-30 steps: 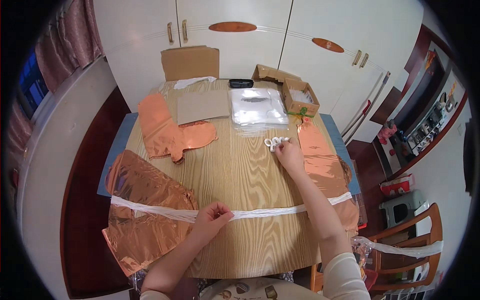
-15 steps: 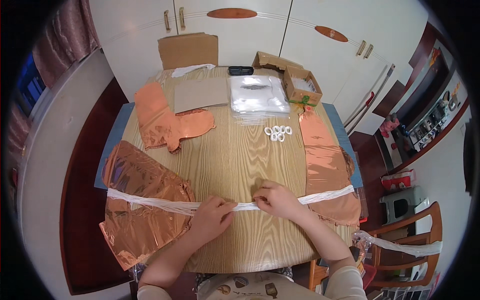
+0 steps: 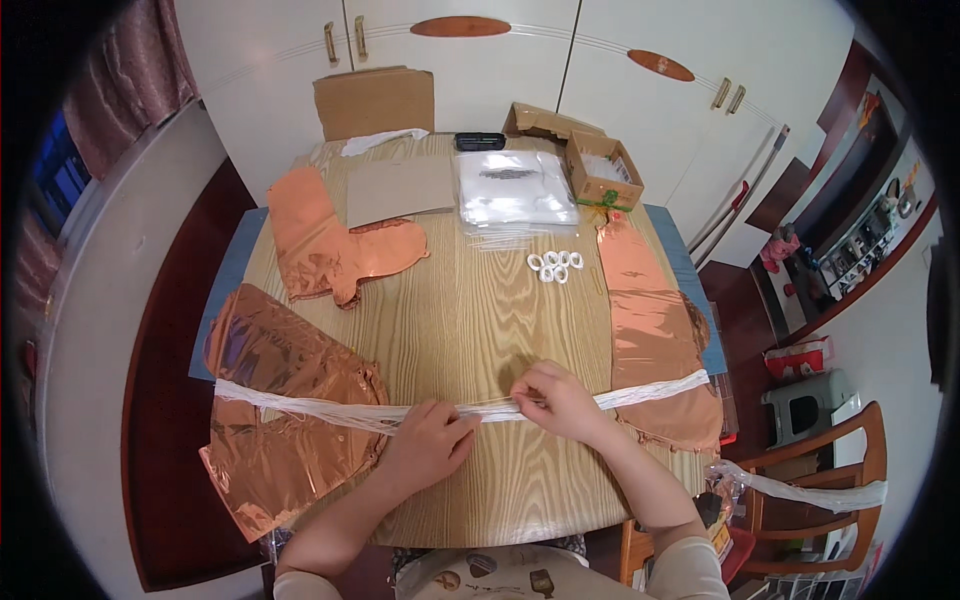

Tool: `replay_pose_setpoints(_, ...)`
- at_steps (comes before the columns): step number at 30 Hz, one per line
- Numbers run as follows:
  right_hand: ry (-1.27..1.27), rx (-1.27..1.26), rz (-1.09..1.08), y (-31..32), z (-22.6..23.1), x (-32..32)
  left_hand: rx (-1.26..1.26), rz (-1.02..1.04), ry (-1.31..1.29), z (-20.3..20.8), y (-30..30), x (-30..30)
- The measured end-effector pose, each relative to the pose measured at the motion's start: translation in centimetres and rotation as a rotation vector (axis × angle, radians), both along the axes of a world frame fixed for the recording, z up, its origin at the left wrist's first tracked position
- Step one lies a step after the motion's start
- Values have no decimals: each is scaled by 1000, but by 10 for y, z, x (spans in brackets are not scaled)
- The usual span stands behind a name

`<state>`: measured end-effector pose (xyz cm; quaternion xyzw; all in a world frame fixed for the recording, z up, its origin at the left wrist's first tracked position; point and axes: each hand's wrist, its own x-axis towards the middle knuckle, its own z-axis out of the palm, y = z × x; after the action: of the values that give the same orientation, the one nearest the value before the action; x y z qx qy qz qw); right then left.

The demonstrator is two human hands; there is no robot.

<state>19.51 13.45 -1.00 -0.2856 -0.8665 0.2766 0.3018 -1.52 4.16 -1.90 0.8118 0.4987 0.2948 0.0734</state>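
A long bundle of thin white strings (image 3: pixel 655 391) stretches across the near part of the wooden table. Its two ends lie over copper-coloured foil balloons, a flat stack on the left (image 3: pixel 285 460) and another on the right (image 3: pixel 650 320). My left hand (image 3: pixel 432 445) rests on the middle of the bundle with its fingers bent around it. A short way to the right, my right hand (image 3: pixel 552 400) pinches at the strings with thumb and forefinger. Some strands between the hands look slightly separated. How many strands the fingers hold is too small to tell.
Farther back lie another copper foil balloon (image 3: pixel 310 235), a grey-brown board (image 3: pixel 400 190), clear plastic bags (image 3: pixel 515 190) and several white ribbon rolls (image 3: pixel 562 260). A small cardboard box (image 3: pixel 605 175) stands at the far right. A wooden chair (image 3: pixel 870 460) with white strings is right of the table.
My right hand has shifted slightly right and my left hand has turned a little over the bundle. The strings between them have loosened apart somewhat.
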Motion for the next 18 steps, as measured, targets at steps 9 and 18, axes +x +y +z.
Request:
replay_pose_setpoints(9, 51, -347, 102, -19, 24, -7, 83, 136, -77, 20, 1, 7)
replay_pose_setpoints(18, 158, -207, 340, -39, 27, -31, -80, -212, -459, 14, -1, -2)
